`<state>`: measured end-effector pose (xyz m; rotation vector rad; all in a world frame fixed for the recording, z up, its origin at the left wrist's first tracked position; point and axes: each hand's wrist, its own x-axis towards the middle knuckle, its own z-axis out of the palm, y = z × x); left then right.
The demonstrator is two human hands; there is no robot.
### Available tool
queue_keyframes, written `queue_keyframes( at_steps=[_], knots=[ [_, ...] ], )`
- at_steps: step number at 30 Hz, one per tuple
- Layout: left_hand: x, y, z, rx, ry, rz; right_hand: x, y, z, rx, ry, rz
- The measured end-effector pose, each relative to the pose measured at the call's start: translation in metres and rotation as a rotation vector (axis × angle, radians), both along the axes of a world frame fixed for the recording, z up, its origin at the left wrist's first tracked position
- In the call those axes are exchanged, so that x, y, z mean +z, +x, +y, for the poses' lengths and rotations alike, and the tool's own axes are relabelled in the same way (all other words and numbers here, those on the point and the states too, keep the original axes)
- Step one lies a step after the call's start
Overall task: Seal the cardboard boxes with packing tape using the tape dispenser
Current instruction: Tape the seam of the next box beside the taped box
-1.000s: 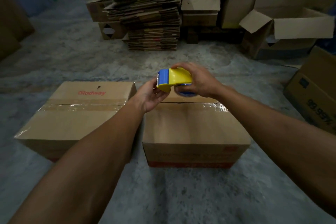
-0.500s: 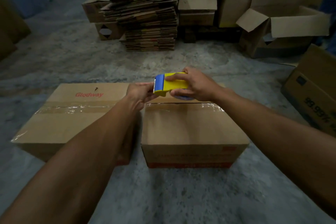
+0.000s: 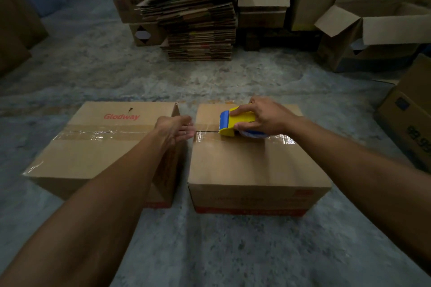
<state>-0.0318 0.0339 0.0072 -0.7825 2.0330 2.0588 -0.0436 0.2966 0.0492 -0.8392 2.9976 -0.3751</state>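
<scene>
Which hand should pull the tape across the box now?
Probably the right hand: it already grips the tape dispenser on the right box's seam. The left hand sits at the box's left edge, holding nothing I can see.

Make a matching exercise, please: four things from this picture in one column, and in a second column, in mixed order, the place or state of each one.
Things:
1. yellow and blue plastic tape dispenser
2. brown cardboard box with red "Glodway" print
3. tall stack of flattened cardboard sheets
4. left hand

Places or states:
A. on the floor at the back
B. gripped by the right hand on the right brown cardboard box
C. fingers loose, between the two boxes
D. top seam already covered with tape

Pairs: 1-B, 2-D, 3-A, 4-C
</scene>
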Motion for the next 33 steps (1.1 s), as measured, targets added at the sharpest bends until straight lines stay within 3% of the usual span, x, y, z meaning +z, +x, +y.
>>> queue_keyframes(
  at_steps=[21,24,26,29,33],
  knots=[
    [-0.059,0.000,0.012,-0.023,-0.108,-0.126,-0.016,-0.017,-0.027,0.038,0.115,-0.002],
    [-0.084,-0.001,0.003,-0.053,-0.147,-0.291,-0.017,-0.020,-0.027,0.030,0.116,-0.016],
    [-0.088,0.001,-0.001,-0.103,-0.067,-0.391,-0.016,-0.022,-0.028,0.037,0.136,-0.027],
    [-0.072,0.001,0.001,-0.130,-0.079,-0.328,-0.011,-0.023,-0.028,0.039,0.164,-0.050],
    [-0.062,-0.018,0.010,0.051,-0.341,-0.101,-0.003,-0.021,-0.031,0.018,0.295,-0.071]
  ],
)
